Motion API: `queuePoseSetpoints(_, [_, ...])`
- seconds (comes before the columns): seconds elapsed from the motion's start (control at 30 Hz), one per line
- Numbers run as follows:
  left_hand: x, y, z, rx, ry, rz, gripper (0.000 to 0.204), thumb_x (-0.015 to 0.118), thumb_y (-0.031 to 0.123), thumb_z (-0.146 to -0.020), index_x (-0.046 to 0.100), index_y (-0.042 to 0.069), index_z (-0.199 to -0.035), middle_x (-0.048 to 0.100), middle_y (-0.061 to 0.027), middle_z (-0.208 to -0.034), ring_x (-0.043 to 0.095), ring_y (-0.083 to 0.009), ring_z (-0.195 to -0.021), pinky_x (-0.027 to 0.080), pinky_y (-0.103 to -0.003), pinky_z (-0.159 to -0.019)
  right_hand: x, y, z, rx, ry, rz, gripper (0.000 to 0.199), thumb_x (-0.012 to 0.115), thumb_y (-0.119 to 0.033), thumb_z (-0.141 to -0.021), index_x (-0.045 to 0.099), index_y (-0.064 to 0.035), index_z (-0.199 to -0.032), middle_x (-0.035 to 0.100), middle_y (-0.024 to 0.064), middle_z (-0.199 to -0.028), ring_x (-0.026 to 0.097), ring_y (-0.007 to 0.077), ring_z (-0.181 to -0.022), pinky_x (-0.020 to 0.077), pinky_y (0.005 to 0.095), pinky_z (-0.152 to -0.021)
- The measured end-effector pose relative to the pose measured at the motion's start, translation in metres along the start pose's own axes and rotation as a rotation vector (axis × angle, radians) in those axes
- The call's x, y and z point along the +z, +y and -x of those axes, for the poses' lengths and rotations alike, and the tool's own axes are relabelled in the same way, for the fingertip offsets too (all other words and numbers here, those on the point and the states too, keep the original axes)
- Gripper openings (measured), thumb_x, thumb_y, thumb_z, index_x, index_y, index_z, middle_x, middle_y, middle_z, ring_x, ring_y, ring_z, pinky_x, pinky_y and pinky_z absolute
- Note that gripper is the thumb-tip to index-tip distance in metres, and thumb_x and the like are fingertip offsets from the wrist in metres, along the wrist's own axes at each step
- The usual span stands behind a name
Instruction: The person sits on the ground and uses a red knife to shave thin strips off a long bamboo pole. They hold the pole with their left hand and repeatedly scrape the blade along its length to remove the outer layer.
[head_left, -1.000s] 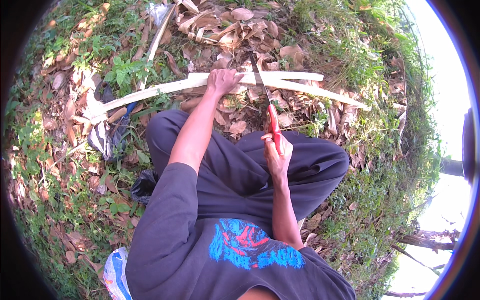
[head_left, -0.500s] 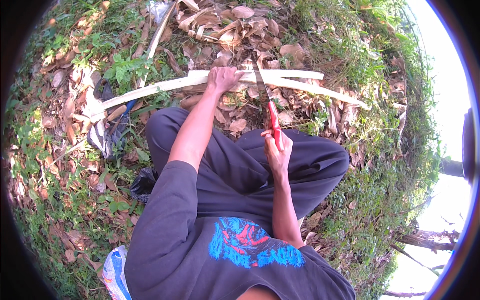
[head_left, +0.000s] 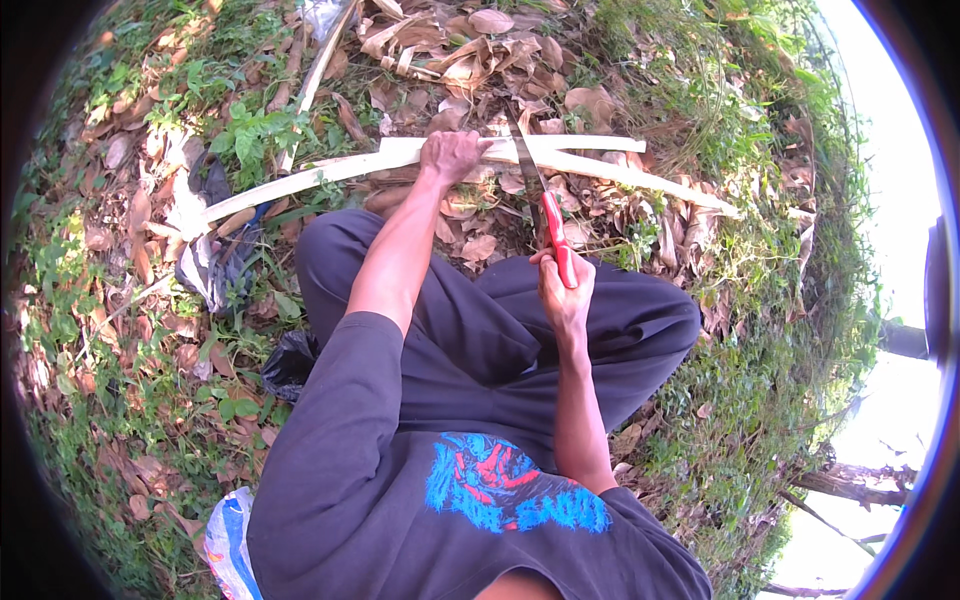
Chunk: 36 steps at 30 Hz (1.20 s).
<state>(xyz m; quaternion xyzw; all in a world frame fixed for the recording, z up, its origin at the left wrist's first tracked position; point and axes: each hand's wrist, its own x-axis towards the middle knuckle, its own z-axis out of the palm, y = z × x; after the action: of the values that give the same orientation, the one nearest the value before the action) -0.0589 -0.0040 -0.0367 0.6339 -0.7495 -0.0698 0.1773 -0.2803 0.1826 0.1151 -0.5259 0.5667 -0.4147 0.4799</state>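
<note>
I sit on the ground with my legs folded in dark trousers. My left hand (head_left: 452, 155) presses down on a long pale split stalk (head_left: 300, 181) that lies across the ground in front of me. My right hand (head_left: 563, 293) grips the red handle of a knife (head_left: 556, 232). Its blade points away from me and its tip reaches the pale stalk just right of my left hand.
Dry brown leaves (head_left: 470, 50) and green weeds (head_left: 250, 130) cover the ground. A dark cloth bundle (head_left: 225, 262) lies at my left, a black bag (head_left: 290, 362) beside my left thigh, and a blue-and-white sack (head_left: 232, 545) behind me. A thin stick (head_left: 320, 70) lies beyond the stalk.
The knife in my right hand has shifted slightly along the stalk. My left hand stays pressed on the stalk.
</note>
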Motion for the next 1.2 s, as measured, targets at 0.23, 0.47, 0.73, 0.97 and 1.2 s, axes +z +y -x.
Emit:
queuePoseSetpoints(0.23, [-0.014, -0.001, -0.002, 0.006, -0.015, 0.072, 0.041, 0.057, 0.053, -0.095, 0.065, 0.012, -0.091, 0.069, -0.0123, -0.073, 0.069, -0.0313, -0.067, 0.055, -0.044, -0.061, -0.008, -0.005, 0.002, 0.097, 0.014, -0.153, 0.013, 0.057, -0.005, -0.094, 0.066, 0.0035, -0.091, 0.05, -0.0041, -0.059, 0.042, 0.0029, -0.046, 0.0347, 0.0207, -0.044])
queuePoseSetpoints(0.47, [-0.011, -0.007, 0.002, 0.142, 0.087, 0.169, 0.035, 0.071, 0.04, -0.086, 0.062, 0.01, -0.103, 0.072, -0.01, -0.099, 0.069, -0.0299, -0.09, 0.053, -0.043, -0.074, -0.018, -0.046, 0.013, 0.028, 0.094, -0.202, 0.013, 0.056, -0.004, -0.095, 0.066, 0.0052, -0.093, 0.048, -0.0042, -0.059, 0.04, 0.0023, -0.046, 0.0319, 0.0197, -0.043])
queuePoseSetpoints(0.73, [-0.024, -0.005, -0.008, 0.158, 0.062, 0.158, 0.037, 0.056, 0.046, -0.097, 0.071, 0.013, -0.1, 0.073, -0.0113, -0.081, 0.07, -0.0294, -0.081, 0.049, -0.046, -0.082, -0.036, -0.057, 0.029, -0.017, 0.187, -0.179, 0.018, 0.05, -0.002, -0.095, 0.062, 0.0109, -0.092, 0.044, -0.0019, -0.053, 0.033, 0.0036, -0.039, 0.0282, 0.0209, -0.039])
queuePoseSetpoints(0.97, [-0.018, 0.002, -0.009, 0.203, 0.042, 0.188, 0.04, 0.056, 0.051, -0.096, 0.071, 0.014, -0.096, 0.072, -0.0119, -0.076, 0.07, -0.0281, -0.071, 0.051, -0.045, -0.079, -0.041, -0.05, 0.037, 0.044, 0.193, -0.192, 0.017, 0.051, -0.002, -0.095, 0.062, 0.0106, -0.093, 0.043, -0.0024, -0.053, 0.033, 0.0032, -0.04, 0.0278, 0.0207, -0.038])
queuePoseSetpoints(1.2, [-0.011, 0.004, -0.002, 0.082, -0.111, 0.0, 0.049, 0.057, 0.06, -0.09, 0.069, 0.014, -0.1, 0.074, -0.0127, -0.092, 0.072, -0.0302, -0.086, 0.053, -0.044, -0.077, -0.034, -0.044, 0.036, 0.107, 0.119, -0.226, 0.012, 0.056, -0.003, -0.094, 0.066, 0.0044, -0.094, 0.046, -0.0049, -0.058, 0.039, 0.0022, -0.043, 0.03, 0.0198, -0.04])
